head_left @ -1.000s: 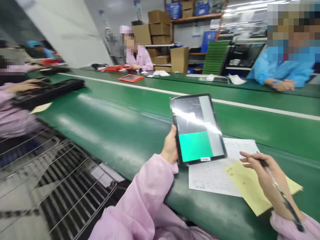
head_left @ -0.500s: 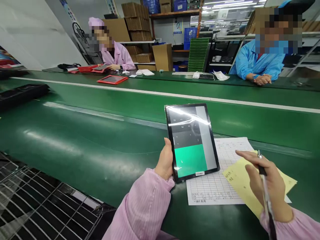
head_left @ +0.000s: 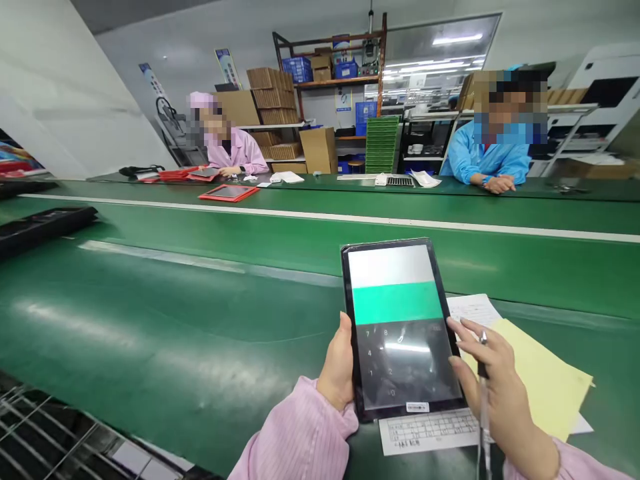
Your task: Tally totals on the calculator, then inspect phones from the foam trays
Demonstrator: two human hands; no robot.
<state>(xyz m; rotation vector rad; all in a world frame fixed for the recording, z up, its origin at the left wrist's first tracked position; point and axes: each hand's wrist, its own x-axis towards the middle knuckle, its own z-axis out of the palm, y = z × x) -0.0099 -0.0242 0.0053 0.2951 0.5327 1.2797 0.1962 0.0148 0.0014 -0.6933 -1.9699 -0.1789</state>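
My left hand (head_left: 339, 363) grips the left edge of a black-framed tablet (head_left: 400, 360), its thumb along the side and its fingers hidden behind. The tablet is tilted up towards me and shows a calculator with a white band, a green band and dark number keys. A pen (head_left: 483, 393) with a clear barrel is tucked between the fingers of my right hand (head_left: 495, 380). That hand's fingertips are at the tablet's right edge. Below the tablet lie a printed form sheet (head_left: 433, 433) and a yellow paper (head_left: 547, 380), both partly covered.
A green work surface (head_left: 165, 333) stretches across, with a wire rack (head_left: 55, 440) at the lower left. Black trays lie at the far left. Across the line, a red-cased tablet (head_left: 229, 193) lies near a person in pink; another person in blue leans on the bench.
The calculator screen has rotated upright, with the keys now at the bottom. My right hand has moved left to the tablet's edge, pen still in it. The camera view has tilted up.
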